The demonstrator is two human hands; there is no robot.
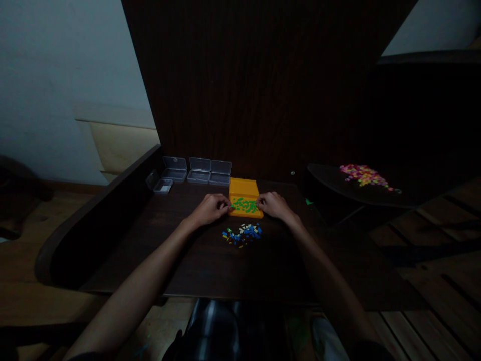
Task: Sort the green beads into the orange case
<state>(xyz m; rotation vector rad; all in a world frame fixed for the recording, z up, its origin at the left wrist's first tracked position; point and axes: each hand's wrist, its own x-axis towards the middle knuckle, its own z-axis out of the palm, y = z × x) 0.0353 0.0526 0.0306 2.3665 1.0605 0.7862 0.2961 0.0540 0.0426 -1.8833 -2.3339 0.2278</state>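
An open yellow plastic box [244, 187] with its lid tipped back stands on the dark wooden table. Small green pieces [244, 204] lie spread in its lower half. My left hand [215, 207] is closed at the box's left side, fingertips against its edge. On the opposite edge, my right hand [274, 204] has its fingers bent and pressed to the box. Just in front of the box is a loose pile of small blue, cream and yellow pieces [246, 233], with a little green among them; neither hand touches it.
Several clear plastic cases [199, 175] stand with lids raised at the back left of the table [150, 260]. To the right, a curved dark shelf [326, 178] bears a heap of pink, red and yellow pieces [364, 176]. A raised wooden side [101, 215] borders the table's left.
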